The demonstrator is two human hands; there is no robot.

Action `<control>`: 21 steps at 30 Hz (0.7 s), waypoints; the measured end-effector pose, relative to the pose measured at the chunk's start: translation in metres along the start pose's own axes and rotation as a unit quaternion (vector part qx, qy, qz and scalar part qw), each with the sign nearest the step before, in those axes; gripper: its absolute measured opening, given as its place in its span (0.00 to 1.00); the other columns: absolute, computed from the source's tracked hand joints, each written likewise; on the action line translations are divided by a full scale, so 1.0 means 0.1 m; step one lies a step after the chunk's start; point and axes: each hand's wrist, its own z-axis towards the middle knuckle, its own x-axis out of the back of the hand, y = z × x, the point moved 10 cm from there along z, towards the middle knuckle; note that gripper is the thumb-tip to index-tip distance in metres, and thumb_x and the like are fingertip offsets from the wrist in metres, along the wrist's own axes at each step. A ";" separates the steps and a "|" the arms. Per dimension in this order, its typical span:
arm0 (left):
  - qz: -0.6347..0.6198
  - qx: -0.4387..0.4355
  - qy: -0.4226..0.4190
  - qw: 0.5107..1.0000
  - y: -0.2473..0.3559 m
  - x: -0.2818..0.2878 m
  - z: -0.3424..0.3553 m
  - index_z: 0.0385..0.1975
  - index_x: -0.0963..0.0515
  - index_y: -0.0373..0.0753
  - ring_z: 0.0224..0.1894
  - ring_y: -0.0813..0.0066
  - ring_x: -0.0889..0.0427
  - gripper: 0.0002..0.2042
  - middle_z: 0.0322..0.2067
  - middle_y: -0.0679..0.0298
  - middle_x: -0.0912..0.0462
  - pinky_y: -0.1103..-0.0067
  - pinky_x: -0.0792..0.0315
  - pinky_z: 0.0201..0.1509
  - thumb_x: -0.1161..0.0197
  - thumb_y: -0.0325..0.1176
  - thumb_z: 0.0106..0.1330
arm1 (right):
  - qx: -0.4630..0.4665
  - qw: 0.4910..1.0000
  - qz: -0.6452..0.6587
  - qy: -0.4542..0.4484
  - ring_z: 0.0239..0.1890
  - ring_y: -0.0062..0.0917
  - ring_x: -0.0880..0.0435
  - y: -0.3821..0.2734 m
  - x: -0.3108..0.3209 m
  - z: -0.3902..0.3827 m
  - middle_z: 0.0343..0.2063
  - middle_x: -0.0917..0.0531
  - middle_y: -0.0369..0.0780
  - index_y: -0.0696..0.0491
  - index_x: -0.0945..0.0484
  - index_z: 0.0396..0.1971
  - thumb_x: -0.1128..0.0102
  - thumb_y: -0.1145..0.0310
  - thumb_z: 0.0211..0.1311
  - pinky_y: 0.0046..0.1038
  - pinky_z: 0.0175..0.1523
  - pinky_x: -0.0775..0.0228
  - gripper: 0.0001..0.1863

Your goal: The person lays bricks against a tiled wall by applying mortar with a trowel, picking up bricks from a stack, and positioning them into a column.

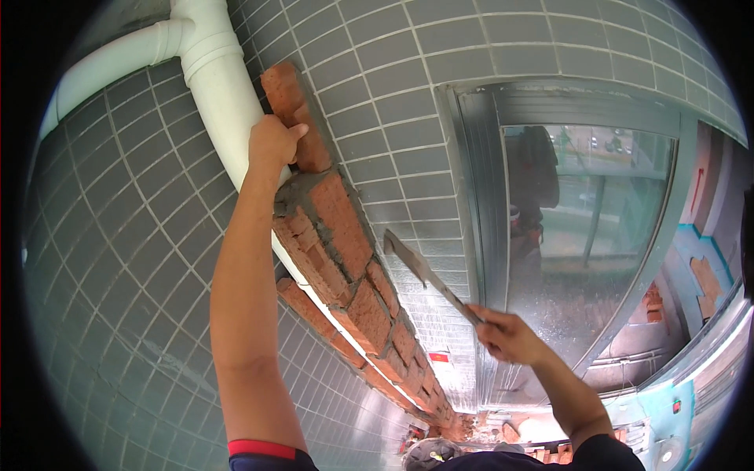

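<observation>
Brick column [367, 312]: wet-grey mortar [301, 193] and topmost brick [316, 149] on it. Floor [542, 429]: loose bricks [559, 454], rubble [474, 429].

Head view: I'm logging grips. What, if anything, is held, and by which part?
Right hand: a trowel, by its handle end. Left hand: the topmost brick, by its left side.

hands [275, 141]: 2 | trowel [424, 272]: 1 | bricks [342, 220]: at least 10 | upright white pipe [224, 102]: 1 | red sticker [439, 357]: 1

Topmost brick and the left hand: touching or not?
Touching. The head view shows the left hand at the side of the topmost brick, its thumb laid over the brick's face.
</observation>
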 end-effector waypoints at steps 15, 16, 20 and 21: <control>-0.127 -0.069 0.141 0.979 0.14 0.83 -0.73 0.33 0.17 0.35 0.19 0.83 0.26 0.22 0.21 0.64 0.18 0.81 0.31 0.25 0.37 0.52 0.61 | -0.127 0.812 0.557 -0.116 0.07 0.10 0.50 1.26 -0.39 -1.46 0.19 0.37 0.33 0.46 0.41 0.64 0.54 0.60 0.71 0.14 0.09 0.61 0.24; -0.142 -0.062 0.177 0.972 0.14 0.98 -1.00 0.34 0.17 0.35 0.20 0.85 0.29 0.19 0.23 0.65 0.18 0.83 0.33 0.25 0.37 0.48 0.62 | -0.133 0.811 0.557 -0.119 0.07 0.10 0.50 1.32 -0.42 -1.43 0.18 0.37 0.33 0.48 0.41 0.64 0.55 0.60 0.71 0.15 0.09 0.61 0.24; -0.202 0.010 0.206 0.957 -0.20 0.66 -2.41 0.34 0.17 0.36 0.18 0.89 0.37 0.14 0.21 0.67 0.20 0.86 0.45 0.21 0.40 0.42 0.66 | -0.196 0.788 0.571 -0.121 0.07 0.10 0.49 1.56 -0.42 -1.45 0.18 0.37 0.32 0.53 0.42 0.64 0.55 0.58 0.71 0.16 0.08 0.59 0.26; -0.230 0.050 0.163 0.958 -0.57 0.40 -2.79 0.33 0.18 0.36 0.18 0.89 0.38 0.14 0.21 0.68 0.21 0.86 0.46 0.20 0.40 0.42 0.66 | -0.212 0.790 0.564 -0.117 0.07 0.10 0.48 1.59 -0.43 -1.43 0.18 0.37 0.32 0.54 0.42 0.64 0.55 0.57 0.71 0.16 0.08 0.59 0.27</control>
